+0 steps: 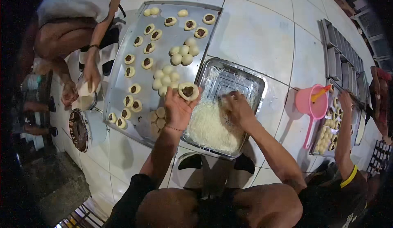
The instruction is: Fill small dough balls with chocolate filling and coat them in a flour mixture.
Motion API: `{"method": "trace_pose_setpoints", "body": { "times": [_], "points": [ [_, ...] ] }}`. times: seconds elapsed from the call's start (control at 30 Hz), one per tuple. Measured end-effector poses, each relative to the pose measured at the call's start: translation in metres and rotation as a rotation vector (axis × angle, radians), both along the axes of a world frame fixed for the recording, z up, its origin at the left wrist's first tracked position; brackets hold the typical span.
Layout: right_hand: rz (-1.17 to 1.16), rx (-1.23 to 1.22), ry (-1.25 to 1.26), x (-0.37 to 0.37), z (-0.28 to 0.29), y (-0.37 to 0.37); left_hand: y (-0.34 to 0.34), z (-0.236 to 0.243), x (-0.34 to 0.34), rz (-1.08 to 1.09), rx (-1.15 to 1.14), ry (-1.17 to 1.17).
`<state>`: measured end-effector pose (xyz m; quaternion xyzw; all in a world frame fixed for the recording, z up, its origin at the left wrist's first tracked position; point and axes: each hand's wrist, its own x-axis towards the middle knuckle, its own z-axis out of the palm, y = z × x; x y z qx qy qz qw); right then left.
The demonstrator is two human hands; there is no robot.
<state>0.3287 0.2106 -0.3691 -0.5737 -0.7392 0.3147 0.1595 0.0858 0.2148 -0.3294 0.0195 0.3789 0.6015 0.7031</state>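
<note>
My left hand [179,112] is palm up, holding a flattened dough round [183,97] topped with dark brown filling [188,91] on its fingers. My right hand [237,110] reaches down into a metal pan [258,82] of pale grated cheese [213,125]. Its fingers are bent together at the cheese, and their tips are partly hidden. Left of the pan lies a large metal sheet tray [172,35], with several filled dough rounds [147,63] and clusters of plain dough balls [166,77].
A pink dipper [303,101] with an orange-handled tool stands right of the pan. At the left, a co-worker's hand [91,74] holds dough near a bucket of brown filling [78,130]. Another person's arm [343,134] extends over a second tray at right. Metal loaf tins [342,44] stand behind.
</note>
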Motion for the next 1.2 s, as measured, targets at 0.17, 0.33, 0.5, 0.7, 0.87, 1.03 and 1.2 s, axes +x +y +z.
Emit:
{"method": "trace_pose_setpoints", "body": {
  "times": [0.17,0.33,0.5,0.7,0.87,1.03,1.2],
  "points": [
    [0.077,0.061,-0.044,0.014,-0.028,-0.018,-0.030,0.004,0.017,-0.091,-0.052,-0.024],
    [0.135,-0.019,0.045,0.030,0.003,-0.020,-0.051,-0.006,0.036,-0.132,-0.062,0.045],
    [-0.190,-0.226,0.307,-0.005,0.067,-0.020,-0.054,-0.021,0.053,-0.204,-0.060,0.090],
    [-0.035,0.110,0.206,-0.039,0.086,-0.033,-0.060,-0.025,0.064,-0.346,0.062,0.308],
    [-0.150,-0.094,0.335,-0.017,0.095,-0.032,-0.055,-0.002,0.050,-0.355,0.172,0.305],
    [-0.178,-0.181,0.494,-0.011,0.073,-0.033,-0.049,0.018,0.040,-0.426,0.155,0.201],
    [-0.033,0.196,0.556,-0.024,0.063,-0.035,-0.041,0.028,0.037,-0.726,0.187,0.706]
  ]
}}
